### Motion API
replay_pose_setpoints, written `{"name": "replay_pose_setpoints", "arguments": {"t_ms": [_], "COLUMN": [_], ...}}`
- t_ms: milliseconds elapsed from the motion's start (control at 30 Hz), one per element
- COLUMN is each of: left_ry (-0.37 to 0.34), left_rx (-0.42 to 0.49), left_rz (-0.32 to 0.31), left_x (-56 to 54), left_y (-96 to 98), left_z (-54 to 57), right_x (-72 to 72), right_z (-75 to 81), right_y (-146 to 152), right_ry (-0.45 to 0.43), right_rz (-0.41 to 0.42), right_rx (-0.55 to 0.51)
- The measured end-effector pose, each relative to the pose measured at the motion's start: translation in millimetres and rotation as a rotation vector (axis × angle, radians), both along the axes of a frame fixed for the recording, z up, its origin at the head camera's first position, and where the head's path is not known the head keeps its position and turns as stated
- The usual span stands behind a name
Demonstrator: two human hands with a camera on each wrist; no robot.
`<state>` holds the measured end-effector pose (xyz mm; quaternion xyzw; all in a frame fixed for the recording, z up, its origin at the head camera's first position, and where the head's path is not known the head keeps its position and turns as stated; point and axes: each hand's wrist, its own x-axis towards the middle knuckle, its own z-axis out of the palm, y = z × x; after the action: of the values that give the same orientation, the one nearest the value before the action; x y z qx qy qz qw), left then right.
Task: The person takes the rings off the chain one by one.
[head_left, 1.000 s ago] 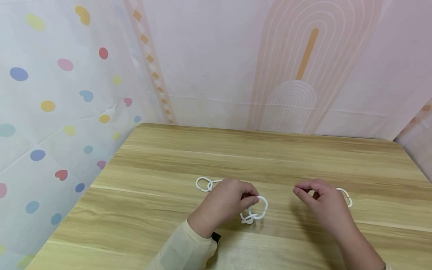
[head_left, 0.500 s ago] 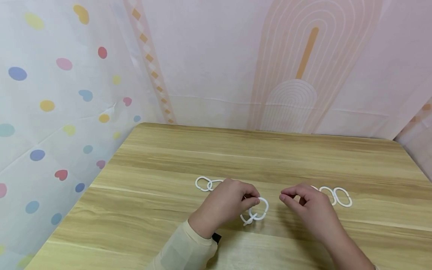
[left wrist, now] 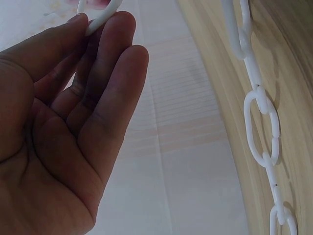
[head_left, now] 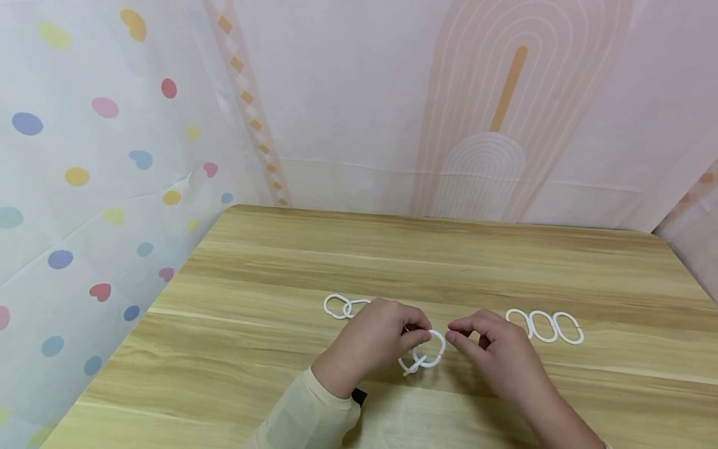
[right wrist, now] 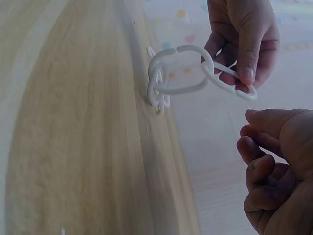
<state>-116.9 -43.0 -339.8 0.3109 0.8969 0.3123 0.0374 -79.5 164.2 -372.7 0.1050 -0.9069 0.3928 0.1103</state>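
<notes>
Left hand: my left hand point(head_left: 378, 340), at lower centre of the head view, pinches the end link point(head_left: 444, 344) between thumb and fingertips.
End link: white, oval, raised above the table point(head_left: 280, 262); threaded through a second link point(right wrist: 183, 90), seen upper centre in the right wrist view.
Right hand: my right hand point(head_left: 496, 352), right of centre in the head view; thumb and forefinger tips near each other, a narrow grip just beside the end link, the other fingers curled.
Chain: white chain point(left wrist: 262, 100), its links interlocked, running down the right side of the left wrist view; in the head view its far links lie left of my left hand, partly hidden by it.
Loose links: three white loose links point(head_left: 541, 312), flat in a row at centre right, side by side.
Sleeve: cream sleeve point(head_left: 308, 411), lower centre, about my left forearm.
Backdrop: dotted cloth point(head_left: 56, 187) at left; arch-patterned cloth point(head_left: 348, 93) across the top.
</notes>
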Motion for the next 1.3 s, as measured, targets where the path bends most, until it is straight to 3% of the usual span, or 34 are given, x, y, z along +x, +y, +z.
{"name": "replay_pose_setpoints", "arguments": {"t_ms": [300, 667, 933, 1067, 1300], "left_ry": [0.017, 0.018, 0.012, 0.008, 0.028], "left_rx": [-0.003, -0.011, -0.013, -0.011, 0.007], "left_rz": [-0.005, 0.005, 0.009, 0.005, -0.017], "left_x": [1.4, -0.4, -1.2, -0.8, 1.1], "left_y": [-0.2, -0.5, -0.6, -0.7, 0.7], "left_z": [-1.4, -4.7, -4.4, -4.6, -4.2], "right_x": [-0.1, -2.6, -3.3, -1.5, 3.5], "right_z": [-3.5, 13.5, 15.7, 13.7, 5.8], "right_y": [-8.4, -14.3, -14.6, -14.8, -15.8], "right_ry": [0.035, -0.039, 0.002, 0.062, 0.267], "right_rz": [0.043, 0.077, 0.108, 0.126, 0.089], "right_rx": [-0.002, -0.025, 0.008, 0.054, 0.149]}}
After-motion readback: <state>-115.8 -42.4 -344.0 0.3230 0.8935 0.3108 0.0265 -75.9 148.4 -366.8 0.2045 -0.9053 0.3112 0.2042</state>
